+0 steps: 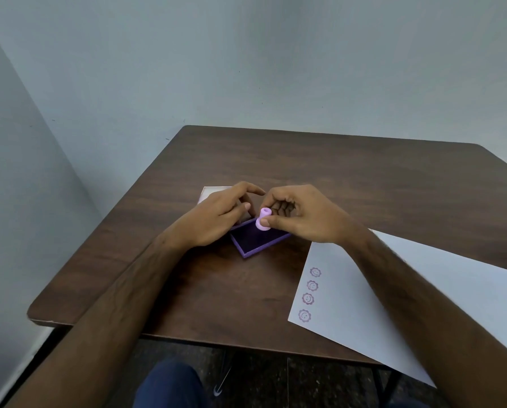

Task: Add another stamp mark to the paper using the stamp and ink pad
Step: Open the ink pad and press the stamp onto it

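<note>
Right hand (pixel 302 214) pinching small pink plastic stamp (pixel 264 220) on purple rectangular ink pad (pixel 253 240); left hand (pixel 217 216) loosely spread, steadying its left edge.

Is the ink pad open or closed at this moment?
Open: the dark inked surface of the ink pad is exposed, and its lid lies behind the left hand.

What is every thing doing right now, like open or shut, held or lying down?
ink pad: open, lying flat on the table
lid: off, lying behind the left hand
stamp: upright, on the ink pad
right hand: pinching the stamp
left hand: resting at the ink pad's edge
paper: flat, overhanging the table edge
stamp marks: four printed in a row
table: standing, bearing everything
</note>
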`<state>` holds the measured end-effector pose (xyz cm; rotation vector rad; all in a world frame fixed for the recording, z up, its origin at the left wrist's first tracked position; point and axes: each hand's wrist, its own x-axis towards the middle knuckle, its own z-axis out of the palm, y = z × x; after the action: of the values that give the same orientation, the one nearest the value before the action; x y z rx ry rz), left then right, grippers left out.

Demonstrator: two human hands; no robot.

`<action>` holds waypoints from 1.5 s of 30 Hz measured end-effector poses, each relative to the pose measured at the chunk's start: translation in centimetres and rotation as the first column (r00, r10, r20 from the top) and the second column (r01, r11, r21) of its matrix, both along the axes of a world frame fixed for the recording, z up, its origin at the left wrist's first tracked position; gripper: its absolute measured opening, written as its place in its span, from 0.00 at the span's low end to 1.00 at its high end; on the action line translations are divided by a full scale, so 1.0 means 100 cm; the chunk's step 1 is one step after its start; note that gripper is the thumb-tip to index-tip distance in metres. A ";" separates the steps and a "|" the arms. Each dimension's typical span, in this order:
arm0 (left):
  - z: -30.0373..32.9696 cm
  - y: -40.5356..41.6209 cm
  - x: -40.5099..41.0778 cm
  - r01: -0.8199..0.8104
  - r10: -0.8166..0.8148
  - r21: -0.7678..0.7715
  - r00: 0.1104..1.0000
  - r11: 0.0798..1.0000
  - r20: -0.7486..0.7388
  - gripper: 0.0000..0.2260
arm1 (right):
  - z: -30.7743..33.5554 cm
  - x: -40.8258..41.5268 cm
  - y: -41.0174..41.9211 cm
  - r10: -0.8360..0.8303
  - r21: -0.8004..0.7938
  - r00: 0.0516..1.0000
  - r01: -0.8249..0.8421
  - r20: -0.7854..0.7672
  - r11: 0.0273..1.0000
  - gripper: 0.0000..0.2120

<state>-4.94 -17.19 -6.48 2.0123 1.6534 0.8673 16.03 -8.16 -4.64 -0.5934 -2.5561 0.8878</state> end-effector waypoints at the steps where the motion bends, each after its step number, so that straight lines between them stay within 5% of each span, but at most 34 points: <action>1: 0.000 0.000 0.000 0.003 -0.003 0.003 1.000 1.000 0.001 0.16 | 0.001 0.000 -0.002 0.013 0.003 1.000 -0.013 0.003 1.000 0.07; 8: 0.000 0.001 -0.002 0.010 -0.009 0.037 1.000 0.999 -0.004 0.16 | -0.003 -0.008 -0.006 0.049 0.093 0.996 -0.055 0.070 0.994 0.07; 17: -0.005 0.003 -0.004 0.038 -0.010 0.136 0.980 0.990 -0.198 0.11 | 0.002 -0.016 -0.016 0.047 0.133 0.988 -0.067 0.148 0.989 0.04; 45: -0.011 0.004 -0.008 0.016 0.018 0.162 0.978 0.987 -0.206 0.12 | 0.008 -0.030 -0.042 -0.198 0.185 0.938 0.149 0.286 0.971 0.04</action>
<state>-5.77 -16.84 -7.54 2.2811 1.7422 0.8423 13.05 -12.36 -3.89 -0.9527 -2.7535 0.5585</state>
